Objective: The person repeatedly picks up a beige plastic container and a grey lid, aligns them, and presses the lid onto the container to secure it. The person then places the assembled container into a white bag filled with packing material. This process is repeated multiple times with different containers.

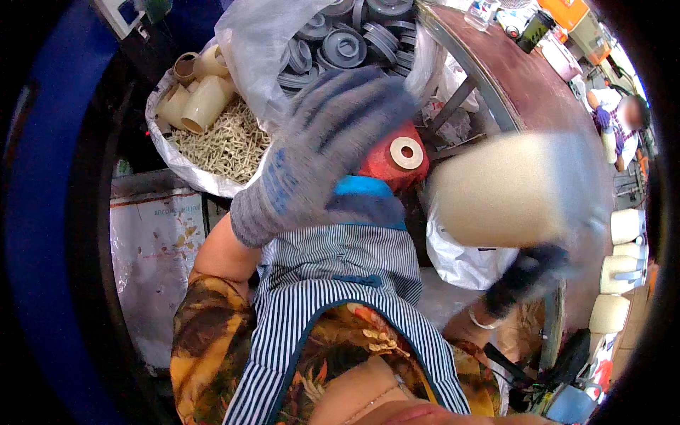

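My left hand [312, 152], in a grey glove, is raised in front of my striped apron [333, 255]. Its fingers are stretched out and nothing is in it. My right hand [531, 273], in a dark glove, is at the lower end of a large cream plastic cylinder [489, 191] and appears to hold it up. Motion blurs the cylinder, and a greyish part at its right side is too smeared to make out. Partly behind my left hand sits a red block [379, 159] with a cream ring [406, 152] on it.
Grey plastic discs [343, 48] fill a clear bag ahead. At left, a white sack [159, 152] holds small beige pieces and cream pipe fittings [207, 103]. A reddish-brown table [510, 78] runs along the right. Several cream cylinders [613, 276] stand beyond. Another person [620, 127] is at far right.
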Demonstrator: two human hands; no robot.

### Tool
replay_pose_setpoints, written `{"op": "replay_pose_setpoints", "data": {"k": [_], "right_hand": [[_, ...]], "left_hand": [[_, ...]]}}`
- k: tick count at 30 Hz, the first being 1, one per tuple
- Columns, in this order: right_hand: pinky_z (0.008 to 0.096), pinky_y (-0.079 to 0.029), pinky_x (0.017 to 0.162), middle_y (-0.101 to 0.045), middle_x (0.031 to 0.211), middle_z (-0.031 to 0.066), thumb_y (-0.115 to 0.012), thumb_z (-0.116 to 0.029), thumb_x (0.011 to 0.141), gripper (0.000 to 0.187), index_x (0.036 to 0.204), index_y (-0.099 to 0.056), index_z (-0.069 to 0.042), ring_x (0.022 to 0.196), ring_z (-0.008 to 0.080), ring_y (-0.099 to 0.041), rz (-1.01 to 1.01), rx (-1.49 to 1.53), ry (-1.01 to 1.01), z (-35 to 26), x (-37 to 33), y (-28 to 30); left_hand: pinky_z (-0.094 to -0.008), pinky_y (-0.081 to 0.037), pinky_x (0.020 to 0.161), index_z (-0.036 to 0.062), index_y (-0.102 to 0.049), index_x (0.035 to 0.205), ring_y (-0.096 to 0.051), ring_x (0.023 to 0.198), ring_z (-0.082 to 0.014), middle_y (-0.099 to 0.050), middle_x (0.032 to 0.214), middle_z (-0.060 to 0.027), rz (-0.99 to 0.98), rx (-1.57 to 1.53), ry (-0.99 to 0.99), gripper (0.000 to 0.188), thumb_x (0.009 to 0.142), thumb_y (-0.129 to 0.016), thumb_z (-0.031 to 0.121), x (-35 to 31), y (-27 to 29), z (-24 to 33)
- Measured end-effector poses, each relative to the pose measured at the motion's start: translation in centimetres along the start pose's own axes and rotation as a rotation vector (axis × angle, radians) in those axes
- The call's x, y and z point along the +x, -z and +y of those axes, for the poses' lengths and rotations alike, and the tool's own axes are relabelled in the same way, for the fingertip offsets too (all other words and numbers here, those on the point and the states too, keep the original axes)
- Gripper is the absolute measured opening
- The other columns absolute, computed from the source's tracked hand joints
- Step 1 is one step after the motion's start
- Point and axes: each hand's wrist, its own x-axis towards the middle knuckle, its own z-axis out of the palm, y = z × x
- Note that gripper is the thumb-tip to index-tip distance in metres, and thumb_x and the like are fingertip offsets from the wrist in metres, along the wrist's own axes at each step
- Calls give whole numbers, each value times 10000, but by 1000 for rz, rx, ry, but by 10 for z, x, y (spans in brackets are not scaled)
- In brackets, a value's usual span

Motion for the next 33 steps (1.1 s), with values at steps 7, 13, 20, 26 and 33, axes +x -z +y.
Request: {"op": "replay_pose_setpoints", "data": {"k": [7,13,20,26,33], "right_hand": [[347,-472,982,-610,1272,165,-538,-178,1003,441,1388,-472,26,1169,249,-578,319,1564,-591,124,126,-127],[365,-381,1073,-477,1399,153,-549,-84,933,452,1372,-457,-26,1253,269,-486,67,1259,-315,101,132,-178],[322,-512,857,-714,1073,87,-683,-179,897,324,1178,-659,-19,950,211,-674,-1086,1841,143,46,-41,-21],[416,-520,789,-690,950,214,-610,-532,873,608,1170,-620,-2,850,342,-666,-1681,1006,39,-31,-365,-139],[468,-492,901,-631,1212,240,-650,-546,809,797,1399,-466,-42,1040,403,-639,-1707,817,164,-98,-463,-137]], "left_hand": [[-443,-397,1055,49,-573,1299,-538,1222,-343,-587,1276,-206,-338,-163,401,539,859,-695,337,-81,-88,-78],[-426,-413,1037,27,-588,1279,-570,1179,-321,-611,1276,-177,-280,-269,380,441,881,-682,192,-115,-160,-123],[-456,-414,1024,20,-553,1302,-537,1201,-356,-592,1283,-189,-280,283,249,452,910,-659,217,-169,-189,-124],[-435,-426,1019,2,-548,1304,-532,1208,-344,-571,1306,-188,-192,128,450,440,931,-639,217,-187,-200,-129],[-400,-445,1003,-4,-602,1245,-576,1161,-316,-626,1237,-176,-285,84,520,353,935,-617,164,-184,-205,-129]]}}
